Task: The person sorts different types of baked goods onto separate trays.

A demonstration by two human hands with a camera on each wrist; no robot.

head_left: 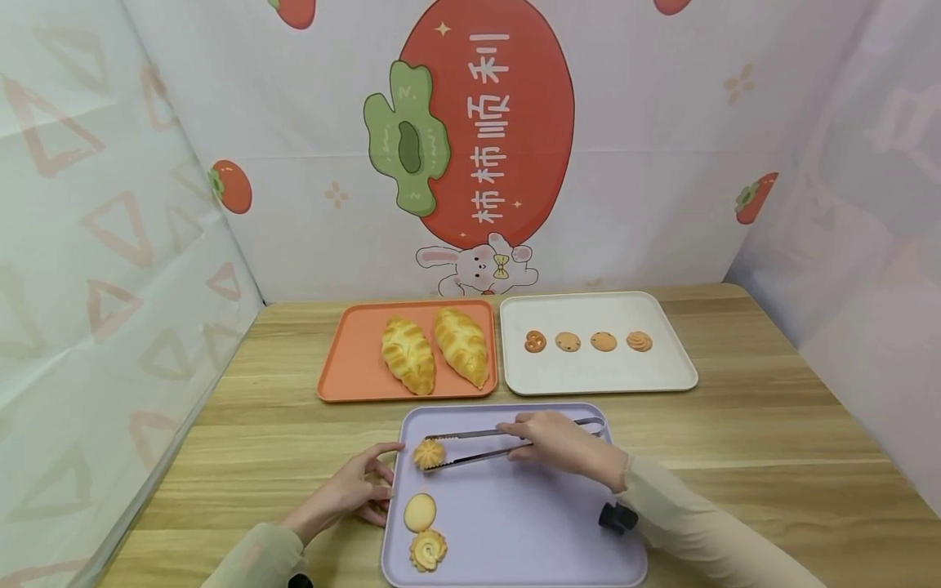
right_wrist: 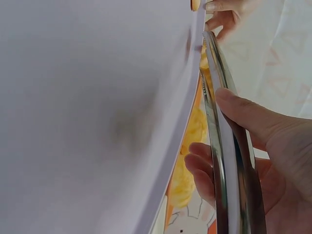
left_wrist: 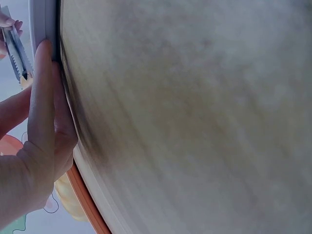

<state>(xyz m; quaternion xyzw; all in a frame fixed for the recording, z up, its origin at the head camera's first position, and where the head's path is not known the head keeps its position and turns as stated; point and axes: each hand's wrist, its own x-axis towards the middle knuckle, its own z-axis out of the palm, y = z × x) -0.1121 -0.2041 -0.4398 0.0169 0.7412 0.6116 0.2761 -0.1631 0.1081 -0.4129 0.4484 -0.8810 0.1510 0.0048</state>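
My right hand [head_left: 556, 441] holds metal tongs [head_left: 478, 457] between thumb and fingers, also visible in the right wrist view. Between the tongs' toothed tips is a golden, flower-shaped cookie [head_left: 430, 454], over the upper left corner of a lavender tray [head_left: 529, 523]. Whether the cookie touches the tray is hard to tell. With fingers spread, my left hand [head_left: 353, 490] touches that tray's left rim; the left wrist view shows fairly straight fingers against the tray's side. Lower on the tray lie a plain round cookie [head_left: 420, 513] and a swirled, ruffled cookie [head_left: 428, 550].
Behind, an orange tray [head_left: 353, 359] carries two bread loaves, a left loaf [head_left: 408, 355] and a right loaf [head_left: 461, 347]. Beside it, a white tray [head_left: 588, 380] has several small cookies in a row. All trays stand on a wooden table [head_left: 779, 457], with a printed curtain [head_left: 647, 212] behind.
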